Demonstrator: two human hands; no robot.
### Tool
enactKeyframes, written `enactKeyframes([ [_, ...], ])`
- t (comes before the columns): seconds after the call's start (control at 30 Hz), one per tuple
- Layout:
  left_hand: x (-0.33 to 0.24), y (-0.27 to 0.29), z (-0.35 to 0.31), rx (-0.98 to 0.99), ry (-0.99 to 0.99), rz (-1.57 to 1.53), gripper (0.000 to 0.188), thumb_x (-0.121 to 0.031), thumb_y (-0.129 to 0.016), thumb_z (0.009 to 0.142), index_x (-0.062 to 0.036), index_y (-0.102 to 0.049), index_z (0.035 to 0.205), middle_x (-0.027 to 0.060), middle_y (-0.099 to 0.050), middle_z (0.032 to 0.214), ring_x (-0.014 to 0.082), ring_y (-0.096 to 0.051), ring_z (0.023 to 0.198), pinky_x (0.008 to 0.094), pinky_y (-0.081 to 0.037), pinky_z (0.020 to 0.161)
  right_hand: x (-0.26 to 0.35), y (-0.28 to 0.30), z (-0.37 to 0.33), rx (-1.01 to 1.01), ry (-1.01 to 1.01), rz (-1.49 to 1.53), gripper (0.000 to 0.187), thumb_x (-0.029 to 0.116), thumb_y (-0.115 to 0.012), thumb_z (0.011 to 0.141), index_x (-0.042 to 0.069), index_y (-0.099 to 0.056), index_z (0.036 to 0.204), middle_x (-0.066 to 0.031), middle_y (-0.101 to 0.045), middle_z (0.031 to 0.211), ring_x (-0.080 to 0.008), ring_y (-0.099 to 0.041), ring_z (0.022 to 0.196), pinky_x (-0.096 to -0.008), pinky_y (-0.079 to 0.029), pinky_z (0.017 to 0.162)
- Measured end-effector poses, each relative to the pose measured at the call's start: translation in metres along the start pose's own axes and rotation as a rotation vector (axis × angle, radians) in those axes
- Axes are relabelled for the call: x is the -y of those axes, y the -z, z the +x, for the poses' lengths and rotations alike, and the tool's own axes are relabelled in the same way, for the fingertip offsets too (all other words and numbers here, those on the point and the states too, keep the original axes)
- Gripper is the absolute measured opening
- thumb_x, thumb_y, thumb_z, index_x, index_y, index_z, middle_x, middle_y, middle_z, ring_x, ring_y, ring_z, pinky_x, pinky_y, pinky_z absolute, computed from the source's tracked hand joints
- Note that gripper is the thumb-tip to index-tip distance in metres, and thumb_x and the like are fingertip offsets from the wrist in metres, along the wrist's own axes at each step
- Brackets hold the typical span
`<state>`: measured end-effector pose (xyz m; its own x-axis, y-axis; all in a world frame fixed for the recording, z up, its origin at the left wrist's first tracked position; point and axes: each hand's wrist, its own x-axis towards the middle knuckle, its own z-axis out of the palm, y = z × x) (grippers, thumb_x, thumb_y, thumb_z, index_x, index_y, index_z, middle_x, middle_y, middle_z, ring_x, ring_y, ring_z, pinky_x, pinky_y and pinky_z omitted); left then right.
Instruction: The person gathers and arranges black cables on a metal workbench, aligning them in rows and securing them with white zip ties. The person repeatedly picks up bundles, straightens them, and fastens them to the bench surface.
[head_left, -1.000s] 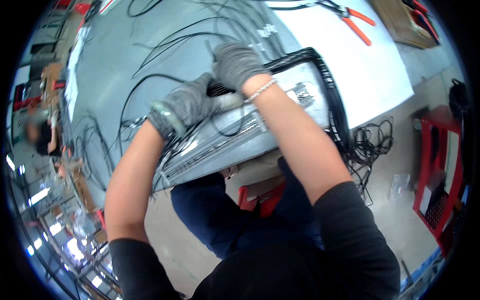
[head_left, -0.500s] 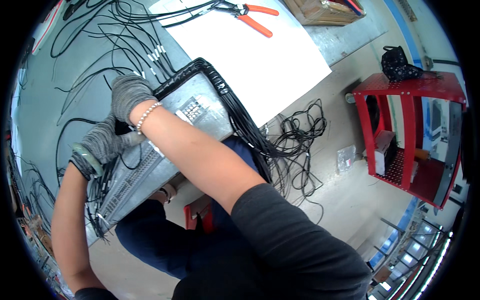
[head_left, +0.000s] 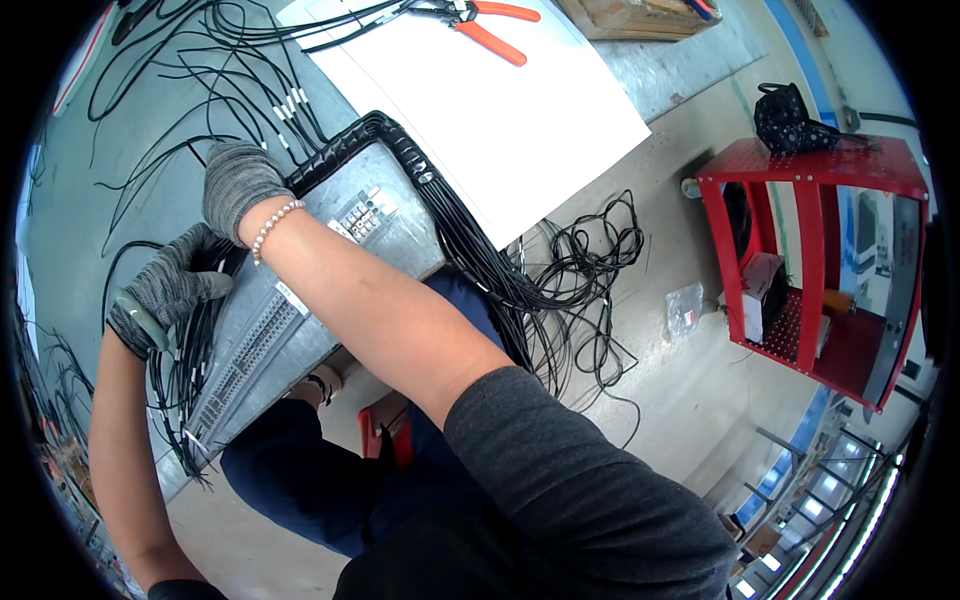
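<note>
A bundle of black cables (head_left: 470, 230), wrapped in shiny black tape at its corner, bends around a metal plate on the bench. My left hand (head_left: 170, 290), in a grey knitted glove with a green bangle at the wrist, curls round the bundle's left run, thumb on the near side. Farther up, my right hand (head_left: 242, 185), gloved alike, closes over the bundle's far left corner; its fingertips are hidden. Below my right wrist, which wears a beaded bracelet, lie a long slotted strip (head_left: 245, 355) and a small block of metal terminals (head_left: 362, 214).
Loose cable ends with white labels (head_left: 290, 103) fan out beyond my hands. Orange-handled pliers (head_left: 492, 40) lie on a white sheet (head_left: 500, 130). Cables hang in coils (head_left: 590, 245) toward the floor at right. A red cart (head_left: 810, 180) carries a dark bag (head_left: 790, 120).
My left hand has drawn away from my right, so a stretch of bundle shows between them. The whole view has shifted slightly, moving the scene up and left.
</note>
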<state>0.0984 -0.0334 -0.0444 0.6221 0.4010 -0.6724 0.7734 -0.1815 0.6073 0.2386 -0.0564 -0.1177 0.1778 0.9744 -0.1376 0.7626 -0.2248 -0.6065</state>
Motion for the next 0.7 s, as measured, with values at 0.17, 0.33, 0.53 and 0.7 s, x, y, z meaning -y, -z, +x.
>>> enactKeyframes([
  [0.17, 0.024, 0.005, 0.016, -0.002, -0.047, 0.053, 0.053, -0.009, -0.073, 0.074, -0.0012, -0.052, 0.123, 0.0128, -0.063, 0.114, 0.0201, -0.057, 0.106, 0.0329, -0.042, 0.097, -0.012, -0.018, 0.011, -0.072, 0.027, -0.045, 0.027, 0.019, -0.059, 0.083, -0.001, -0.067, 0.1, -0.019, -0.065, 0.105, -0.0298, -0.065, 0.096, -0.0375, -0.052, 0.081],
  [0.33, 0.022, 0.001, 0.01, -0.103, -0.016, 0.101, 0.051, -0.005, -0.068, 0.078, 0.0006, -0.05, 0.126, 0.0131, -0.061, 0.118, 0.0213, -0.057, 0.109, 0.0338, -0.042, 0.098, -0.002, -0.008, 0.005, -0.086, -0.139, 0.06, 0.028, 0.018, -0.058, 0.084, -0.002, -0.067, 0.1, -0.0171, -0.066, 0.105, -0.03, -0.064, 0.096, -0.0384, -0.05, 0.083],
  [0.53, 0.01, -0.033, -0.009, -0.493, -0.16, 0.758, 0.038, -0.012, -0.055, 0.089, -0.004, -0.051, 0.126, 0.0225, -0.059, 0.115, 0.0368, -0.06, 0.102, 0.0407, -0.048, 0.087, -0.006, 0.016, -0.005, -0.004, 0.253, -0.593, 0.026, 0.019, -0.055, 0.087, 0.004, -0.069, 0.103, -0.0121, -0.066, 0.108, -0.0273, -0.06, 0.101, -0.0369, -0.044, 0.089],
  [0.7, 0.025, -0.049, -0.004, -0.676, -0.165, 0.836, 0.041, -0.016, -0.054, 0.089, -0.0127, -0.049, 0.13, 0.022, -0.058, 0.115, 0.0375, -0.061, 0.096, 0.0432, -0.051, 0.081, -0.008, 0.028, -0.015, -0.09, 0.142, -0.392, 0.024, 0.02, -0.053, 0.089, 0.006, -0.067, 0.104, -0.0139, -0.063, 0.106, -0.0268, -0.056, 0.103, -0.0357, -0.046, 0.086],
])
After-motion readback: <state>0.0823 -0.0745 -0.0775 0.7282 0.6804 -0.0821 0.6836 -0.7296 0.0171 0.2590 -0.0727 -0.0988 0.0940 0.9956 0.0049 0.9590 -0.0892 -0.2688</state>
